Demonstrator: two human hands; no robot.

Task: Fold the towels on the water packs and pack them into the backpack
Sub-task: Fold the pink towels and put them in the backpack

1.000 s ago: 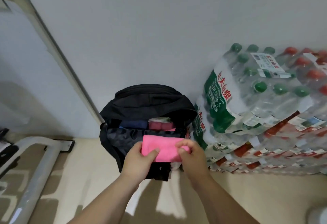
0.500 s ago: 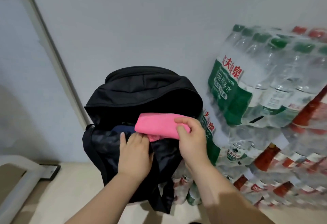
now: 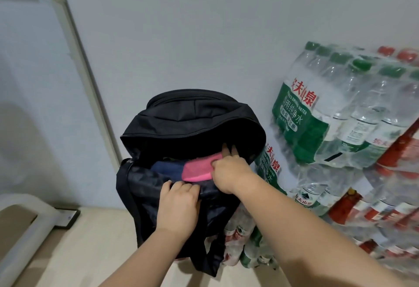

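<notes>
A black backpack [image 3: 192, 119] stands open against the wall. Inside its mouth lies a folded pink towel [image 3: 198, 168] beside a dark blue towel [image 3: 167, 167]. My right hand [image 3: 231, 170] reaches into the opening and pinches the right end of the pink towel, fingers going under the top flap. My left hand [image 3: 179, 207] grips the front edge of the backpack opening with curled fingers. Stacked water packs [image 3: 335, 114] with green and red caps stand right of the bag.
A white wall is behind the bag. A pale metal frame [image 3: 77, 41] leans at the left, with a white tube foot [image 3: 25, 225] and a dark plate [image 3: 68, 215] on the beige floor. More bottles [image 3: 244, 246] sit low beside the bag.
The pink towel has gone from above the opening down into the backpack. My right hand followed it inside; my left hand shifted to hold the front edge.
</notes>
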